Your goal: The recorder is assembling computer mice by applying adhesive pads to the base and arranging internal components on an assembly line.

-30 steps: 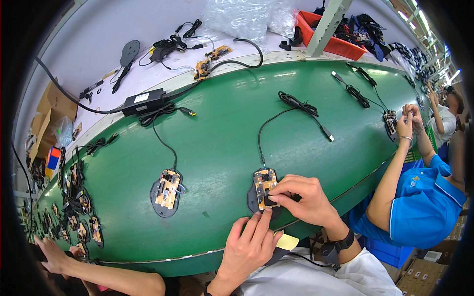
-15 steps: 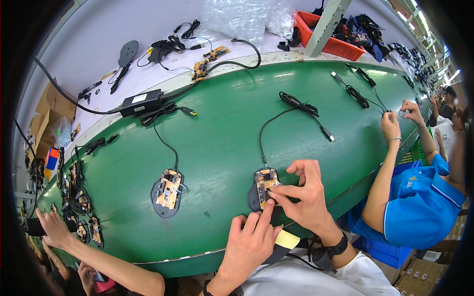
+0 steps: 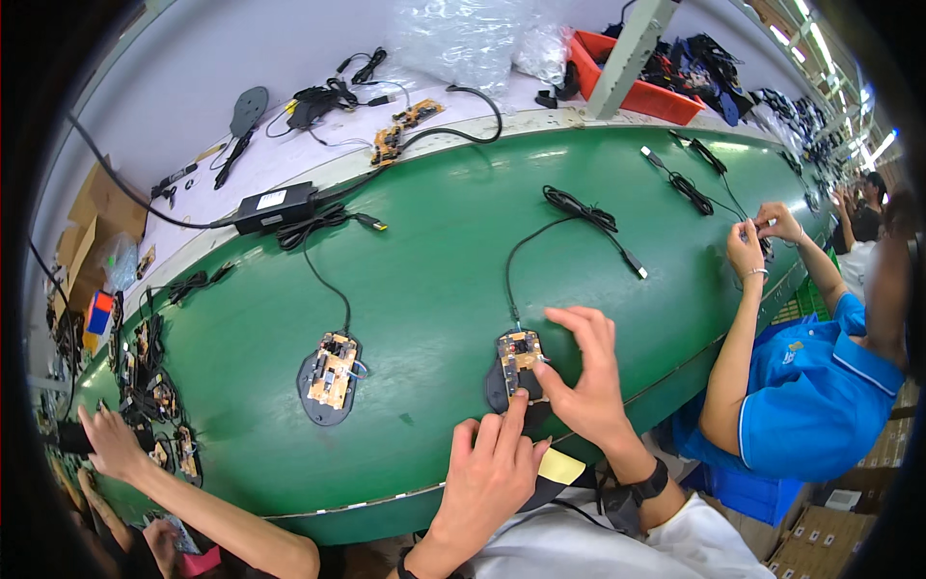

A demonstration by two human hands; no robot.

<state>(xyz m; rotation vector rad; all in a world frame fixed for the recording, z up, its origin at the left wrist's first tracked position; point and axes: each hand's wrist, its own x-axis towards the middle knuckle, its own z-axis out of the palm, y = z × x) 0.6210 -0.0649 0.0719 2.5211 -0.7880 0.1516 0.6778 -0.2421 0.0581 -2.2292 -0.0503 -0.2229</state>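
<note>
On the green bench lies a mouse base [image 3: 495,388] carrying an orange-brown circuit board [image 3: 522,353], with a black cable [image 3: 510,275] running up from it. My left hand [image 3: 485,458] has its index finger stretched onto the board's lower end, its other fingers loosely bent. Over the board's right side hangs my right hand [image 3: 590,391], thumb at the board's edge and fingers spread, with nothing seen in it. Part of the base is hidden by my hands. To the left lies a second mouse base with a board [image 3: 329,378], untouched.
Several boards and cables [image 3: 159,396] are piled at the left, where another person's hand [image 3: 118,446] reaches in. A co-worker in a blue shirt [image 3: 805,396] handles a cabled piece at the right. A black power adapter [image 3: 275,206] and an orange-red bin [image 3: 651,99] stand along the back.
My right hand has gone from a pinch over the board to spread fingers. My left index finger stays on the board. The co-worker's hands at the right have come closer together.
</note>
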